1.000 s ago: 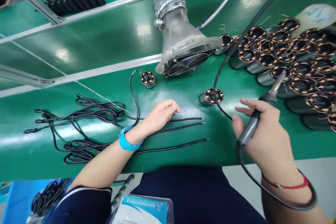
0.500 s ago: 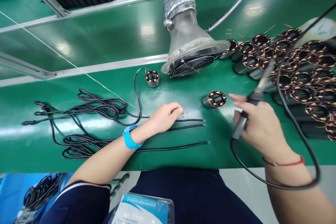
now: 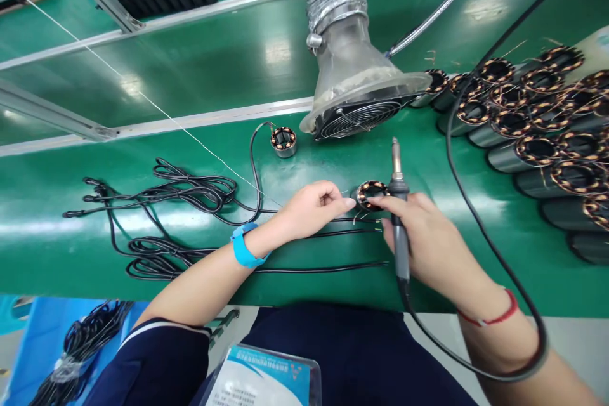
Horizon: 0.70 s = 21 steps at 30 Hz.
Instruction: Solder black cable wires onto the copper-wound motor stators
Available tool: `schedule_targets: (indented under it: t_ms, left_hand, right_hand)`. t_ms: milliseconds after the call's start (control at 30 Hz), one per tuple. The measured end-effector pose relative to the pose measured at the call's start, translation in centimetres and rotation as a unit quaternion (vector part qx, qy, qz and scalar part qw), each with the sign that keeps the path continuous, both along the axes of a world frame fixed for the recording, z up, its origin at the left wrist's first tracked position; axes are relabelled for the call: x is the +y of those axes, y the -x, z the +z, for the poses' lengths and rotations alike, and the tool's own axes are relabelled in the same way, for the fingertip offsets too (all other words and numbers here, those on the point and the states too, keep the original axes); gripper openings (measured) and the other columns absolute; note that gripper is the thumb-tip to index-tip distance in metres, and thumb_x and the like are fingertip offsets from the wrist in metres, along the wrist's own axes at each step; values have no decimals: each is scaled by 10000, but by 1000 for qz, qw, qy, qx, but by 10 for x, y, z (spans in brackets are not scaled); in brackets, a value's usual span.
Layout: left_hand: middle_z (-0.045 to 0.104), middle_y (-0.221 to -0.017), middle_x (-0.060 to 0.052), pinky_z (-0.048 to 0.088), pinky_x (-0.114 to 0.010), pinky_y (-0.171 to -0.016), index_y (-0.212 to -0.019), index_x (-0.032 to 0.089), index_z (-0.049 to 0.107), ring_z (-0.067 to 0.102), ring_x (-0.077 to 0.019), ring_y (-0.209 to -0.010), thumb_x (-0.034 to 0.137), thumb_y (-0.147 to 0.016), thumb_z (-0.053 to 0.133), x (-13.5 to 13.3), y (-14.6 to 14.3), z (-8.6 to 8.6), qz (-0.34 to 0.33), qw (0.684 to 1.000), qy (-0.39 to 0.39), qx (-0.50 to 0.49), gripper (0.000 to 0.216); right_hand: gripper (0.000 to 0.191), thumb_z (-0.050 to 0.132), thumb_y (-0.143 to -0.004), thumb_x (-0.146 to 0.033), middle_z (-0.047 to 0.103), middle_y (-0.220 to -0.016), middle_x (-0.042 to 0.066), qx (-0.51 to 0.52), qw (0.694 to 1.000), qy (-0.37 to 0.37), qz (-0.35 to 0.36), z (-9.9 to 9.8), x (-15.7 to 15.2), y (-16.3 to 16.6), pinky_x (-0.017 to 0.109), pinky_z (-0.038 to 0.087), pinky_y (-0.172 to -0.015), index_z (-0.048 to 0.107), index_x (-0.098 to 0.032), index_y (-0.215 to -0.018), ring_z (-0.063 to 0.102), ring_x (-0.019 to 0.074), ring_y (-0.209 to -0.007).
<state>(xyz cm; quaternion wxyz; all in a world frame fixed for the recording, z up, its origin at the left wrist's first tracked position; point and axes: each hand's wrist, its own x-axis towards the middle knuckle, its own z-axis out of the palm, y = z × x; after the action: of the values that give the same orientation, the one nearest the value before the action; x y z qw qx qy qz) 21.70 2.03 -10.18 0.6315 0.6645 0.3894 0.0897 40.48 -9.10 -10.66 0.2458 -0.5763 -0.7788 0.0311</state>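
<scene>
One soldering iron [image 3: 400, 238] in right hand [image 3: 428, 247]; left hand [image 3: 311, 209] perhaps pinches wire [image 3: 343, 192].

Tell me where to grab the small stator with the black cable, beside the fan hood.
Grip the stator by its smooth metal outer wall, coming from above and from its right. Copper windings ring the upturned face, and the black cable leaves on its left.

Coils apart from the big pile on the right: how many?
2. The first coil lies near the fan hood, black cable attached; the second coil lies between the left hand and right hand, which holds a soldering iron.
</scene>
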Motion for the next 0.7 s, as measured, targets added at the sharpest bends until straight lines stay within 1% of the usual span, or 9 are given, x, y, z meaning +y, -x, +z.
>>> schedule_targets:
  t_ms: [100,200,267,333,400,467,500,633,700]
  left_hand:
    - [445,-637,53,286,-242,-566,-679,168,494,388,-81,-593,443,-846,621,-2,-3,4,9,999,-34,5,346]
    - [460,-676,44,307,-240,-585,-676,159,512,401,-81,-615,334,-865,598,2,-1,10,2,997,-71,17,272]
    - [502,-714,33,342,-239,-625,-689,148,550,429,-82,-642,226,-852,587,7,3,15,-16,996,-75,35,184]
    - [564,-749,17,380,-241,-678,-709,137,588,478,-87,-681,133,-832,559,13,7,17,-17,998,-38,48,126]
    - [604,-748,8,405,-243,-718,-717,128,606,517,-89,-704,84,-817,543,18,10,18,-1,999,29,41,126]
    - [609,-712,13,412,-241,-728,-703,123,610,526,-84,-692,87,-804,571,21,9,16,14,996,89,10,115]
    - [604,-697,17,409,-236,-718,-696,123,612,520,-79,-677,102,-799,593,21,7,14,18,994,112,-9,107]
    - [578,-661,24,340,-212,-583,-716,129,611,430,-52,-568,229,-809,648,18,-2,7,31,979,189,-75,142]
    - [562,-659,27,315,-207,-552,-747,134,603,400,-47,-550,273,-822,652,16,-6,4,36,975,198,-94,165]
  right_hand:
    - [414,456,-871,-74,684,-917,70,18,1000,16,-4,2,-6,19,342,511,-653,516,-181,-1266,603,215,-788]
    - [408,460,-880,-82,688,-955,77,40,999,26,-3,6,-10,23,336,520,-658,503,-176,-1274,617,211,-797]
    - [390,472,-890,-95,692,-994,80,56,998,20,-17,8,-9,20,336,536,-686,494,-174,-1272,618,200,-789]
    - [385,495,-886,-106,692,-1104,101,59,998,13,-24,7,-5,16,364,550,-744,491,-183,-1264,630,218,-871]
    - [400,524,-872,-126,652,-1258,125,62,998,20,-13,2,2,13,428,552,-833,488,-197,-1265,622,264,-1039]
    - [425,530,-870,-139,596,-1364,132,84,996,43,8,-6,9,11,478,542,-892,477,-214,-1285,595,286,-1156]
    - [434,526,-875,-143,586,-1380,129,98,994,53,19,-11,12,11,487,541,-899,470,-223,-1298,593,284,-1168]
    - [435,555,-896,-203,656,-1257,106,123,990,43,52,-23,19,11,450,549,-816,454,-240,-1318,627,254,-1012]
    - [429,581,-897,-245,680,-1184,101,122,991,22,46,-25,18,10,418,544,-768,460,-230,-1308,620,242,-932]
